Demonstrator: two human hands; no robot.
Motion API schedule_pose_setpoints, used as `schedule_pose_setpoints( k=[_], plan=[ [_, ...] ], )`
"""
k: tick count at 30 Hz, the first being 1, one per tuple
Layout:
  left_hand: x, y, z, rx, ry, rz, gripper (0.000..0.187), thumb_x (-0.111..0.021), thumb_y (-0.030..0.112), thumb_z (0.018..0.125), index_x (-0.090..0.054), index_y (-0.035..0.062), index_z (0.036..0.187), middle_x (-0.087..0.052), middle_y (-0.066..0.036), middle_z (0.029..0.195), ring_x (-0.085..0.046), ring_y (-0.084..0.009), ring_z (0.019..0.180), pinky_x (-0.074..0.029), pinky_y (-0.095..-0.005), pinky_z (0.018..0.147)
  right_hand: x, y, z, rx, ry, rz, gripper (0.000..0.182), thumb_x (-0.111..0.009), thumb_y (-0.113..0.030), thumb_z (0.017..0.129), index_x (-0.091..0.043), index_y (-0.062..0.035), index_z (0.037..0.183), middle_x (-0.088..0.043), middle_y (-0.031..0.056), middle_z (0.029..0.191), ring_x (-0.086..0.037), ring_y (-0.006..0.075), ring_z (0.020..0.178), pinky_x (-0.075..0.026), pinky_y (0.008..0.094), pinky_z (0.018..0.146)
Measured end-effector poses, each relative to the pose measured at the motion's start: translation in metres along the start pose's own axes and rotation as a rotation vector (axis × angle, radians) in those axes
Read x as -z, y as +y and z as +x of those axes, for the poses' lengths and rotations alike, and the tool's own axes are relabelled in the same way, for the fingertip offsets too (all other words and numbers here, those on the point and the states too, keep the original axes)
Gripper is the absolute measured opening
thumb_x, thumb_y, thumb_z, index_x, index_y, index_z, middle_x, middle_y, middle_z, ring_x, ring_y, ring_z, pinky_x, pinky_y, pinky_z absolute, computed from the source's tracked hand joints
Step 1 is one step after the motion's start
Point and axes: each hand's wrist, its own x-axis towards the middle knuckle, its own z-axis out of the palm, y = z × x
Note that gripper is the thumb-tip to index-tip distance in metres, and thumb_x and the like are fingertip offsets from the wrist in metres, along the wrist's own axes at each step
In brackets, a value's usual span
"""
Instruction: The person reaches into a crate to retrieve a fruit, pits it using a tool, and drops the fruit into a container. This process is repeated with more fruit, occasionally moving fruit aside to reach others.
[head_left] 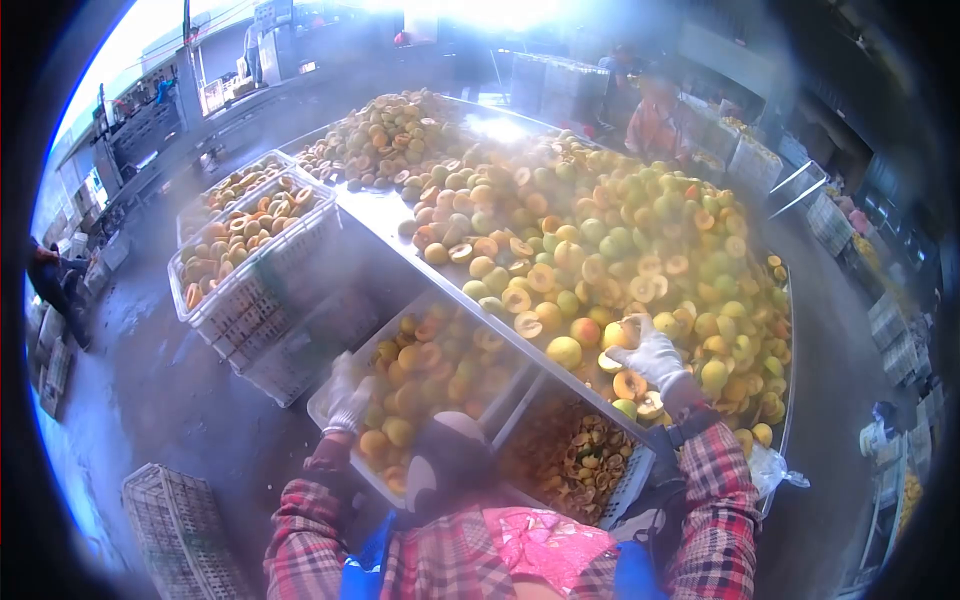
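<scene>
A white glove covers my right hand [655, 362], which reaches over the table's near edge into the fruit pile. Its fingers and thumb curl around a yellow peach half [616, 336]. My left hand [349, 394], gloved too, is at the left rim of a crate [318, 408] of yellow peaches [408, 358]. Its fingers look apart, with nothing visible in them, though haze softens the outline. Whole and halved peaches [600, 235] cover much of the metal table [392, 237]; several cut halves show a hollow or brown centre.
Beside the peach crate, another crate [640, 472] holds brown scraps and pits. Stacked white crates [250, 290] of peach halves stand left of the table. A white crate [175, 530] sits on the floor at lower left. A person [657, 125] is across the table; another [58, 285] stands far left.
</scene>
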Motion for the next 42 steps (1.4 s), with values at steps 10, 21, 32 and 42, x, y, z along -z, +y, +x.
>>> schedule_pose_setpoints(
  k=[10,21,32,42],
  plan=[
    [-0.097,0.229,-0.093,-0.342,-1.128,-0.95,0.087,-0.073,0.007,0.084,-0.023,0.0061,0.154,-0.041,-0.007,0.148,-0.038,-0.0184,0.136,-0.03,-0.0336,0.114,-0.02,-0.037,-0.145,0.137,-0.474,1.229,0.061,-0.068,-0.059,0.084,-0.055,-0.0108,0.118,-0.048,-0.0041,0.062,-0.041,0.0058,0.043,-0.03,0.0231,0.04],
    [-0.166,0.221,-0.155,0.298,-0.935,-1.495,0.045,-0.065,0.009,0.09,-0.047,0.0067,0.131,-0.058,-0.009,0.122,-0.059,-0.0237,0.113,-0.054,-0.0429,0.095,-0.062,-0.011,-0.197,-0.049,0.233,1.05,0.04,-0.053,-0.045,0.099,-0.055,-0.0059,0.108,-0.055,0.0012,0.066,-0.042,0.0075,0.038,-0.033,0.0235,0.035],
    [-0.175,0.212,-0.154,0.448,-0.944,-1.752,0.047,-0.046,0.041,0.1,-0.045,0.006,0.131,-0.056,-0.014,0.125,-0.058,-0.0305,0.116,-0.051,-0.0496,0.097,-0.083,-0.021,-0.238,-0.129,-0.012,1.104,0.027,-0.047,-0.033,0.103,-0.054,-0.0073,0.108,-0.054,0.0017,0.072,-0.045,0.0062,0.044,-0.036,0.0225,0.037],
    [-0.184,0.206,-0.158,0.443,-0.897,-1.754,0.041,-0.054,0.033,0.098,-0.048,0.0032,0.126,-0.058,-0.014,0.121,-0.059,-0.0282,0.112,-0.05,-0.0412,0.098,-0.09,-0.029,-0.232,-0.075,0.09,1.065,0.03,-0.048,-0.037,0.103,-0.054,-0.0082,0.106,-0.054,0.0014,0.069,-0.046,0.0074,0.044,-0.036,0.0237,0.038]
  ],
)
